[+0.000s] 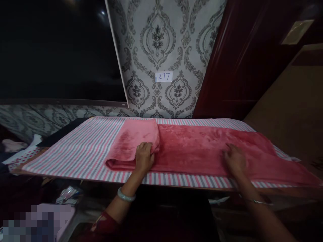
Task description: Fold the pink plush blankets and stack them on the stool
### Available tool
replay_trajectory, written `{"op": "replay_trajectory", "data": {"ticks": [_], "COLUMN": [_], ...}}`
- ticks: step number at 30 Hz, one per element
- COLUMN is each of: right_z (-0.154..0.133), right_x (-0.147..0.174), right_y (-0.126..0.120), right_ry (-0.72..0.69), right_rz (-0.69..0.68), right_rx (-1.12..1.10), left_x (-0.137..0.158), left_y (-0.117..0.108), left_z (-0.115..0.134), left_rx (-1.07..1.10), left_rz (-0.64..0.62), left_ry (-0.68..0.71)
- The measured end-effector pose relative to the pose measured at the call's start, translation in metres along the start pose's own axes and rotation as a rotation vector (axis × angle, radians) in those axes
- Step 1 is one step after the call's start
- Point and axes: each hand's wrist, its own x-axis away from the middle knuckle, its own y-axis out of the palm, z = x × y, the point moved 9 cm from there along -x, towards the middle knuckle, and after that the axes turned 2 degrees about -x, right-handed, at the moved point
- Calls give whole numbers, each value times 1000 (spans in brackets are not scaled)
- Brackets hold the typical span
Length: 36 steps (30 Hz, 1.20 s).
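A long pink plush blanket (pixel 191 144) lies across the table, with its left end folded over on itself into a thick flap. My left hand (pixel 145 156), a pale bangle on its wrist, grips the flap's near right edge with curled fingers. Farther right, my right hand (pixel 235 161) is over the single-layer stretch of the blanket; motion blurs its fingers, and whether they pinch the fabric cannot be made out. Beneath the blanket spreads a striped cloth (pixel 73 148) in pink, grey and white.
A large dark television (pixel 58 50) hangs at the upper left. On the patterned wall is a paper label (pixel 164 76) reading 277. A dark red glossy panel (pixel 227 67) stands behind at right. Papers (pixel 24 156) lie by the table's left end, and a clear plastic bag (pixel 68 194) sits below.
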Motion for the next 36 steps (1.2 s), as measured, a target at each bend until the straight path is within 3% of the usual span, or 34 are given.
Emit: {"op": "replay_trajectory", "data": {"ticks": [2, 6, 8, 11, 14, 18, 23, 28, 36], "right_z": [-44, -179, -236, -296, -331, -343, -304, -273, -271], "right_x": [-6, 9, 17, 12, -5, -34, -47, -38, -39], "right_y": [17, 100, 127, 152, 165, 169, 172, 184, 181], "right_ry": [45, 268, 376, 388, 329, 224, 141, 92, 26], "right_rz": [-80, -704, -856, -896, -826, -649, -468, -425, -347], "right_rx": [-383, -1070, -1222, -1277, -1294, -1293, -1216, -1130, -1089], "left_x": [5, 19, 28, 42, 50, 48, 47, 57, 64], "left_y": [-6, -12, -17, -27, -30, -27, 0, 39, 43], "left_z": [3, 1, 2, 6, 10, 16, 39, 51, 56], "left_rx": [23, 50, 39, 4, -24, -13, 34, 7, -9], "left_rz": [24, 70, 143, 279, 338, 332, 271, 177, 185], "left_ry": [32, 88, 164, 291, 367, 390, 405, 376, 388]}}
